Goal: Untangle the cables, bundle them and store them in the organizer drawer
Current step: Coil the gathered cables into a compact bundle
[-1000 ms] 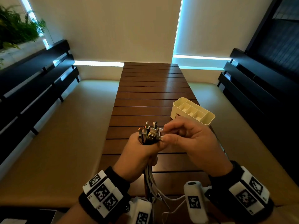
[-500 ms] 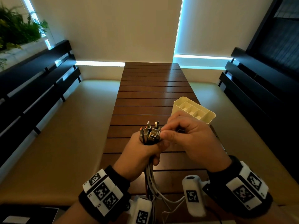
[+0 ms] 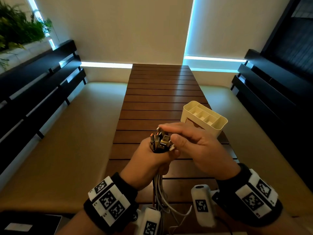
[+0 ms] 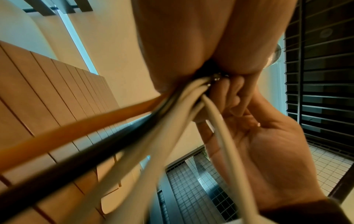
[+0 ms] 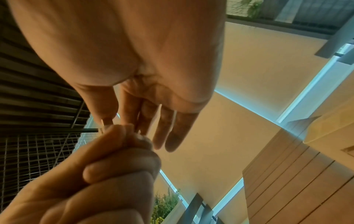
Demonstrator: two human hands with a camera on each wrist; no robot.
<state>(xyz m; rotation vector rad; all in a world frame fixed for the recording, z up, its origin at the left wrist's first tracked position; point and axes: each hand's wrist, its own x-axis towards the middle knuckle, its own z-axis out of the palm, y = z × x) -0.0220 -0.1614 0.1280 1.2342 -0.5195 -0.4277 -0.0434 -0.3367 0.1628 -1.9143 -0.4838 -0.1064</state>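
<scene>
two hands show: the left hand (image 3: 149,160) and the right hand (image 3: 199,150). one bunch of cables (image 3: 159,187) is there; the left wrist view tells apart one orange, one black and at least three white strands, and the plug ends are too tightly packed to count. one cream organizer (image 3: 205,122) stands on one worktop (image 3: 160,92), with one plant (image 3: 18,29) at far left.

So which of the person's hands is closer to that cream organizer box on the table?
Right. The right hand is just in front of the organizer, fingers stretched over the plug ends. The left hand grips the cables farther left, away from it.
</scene>
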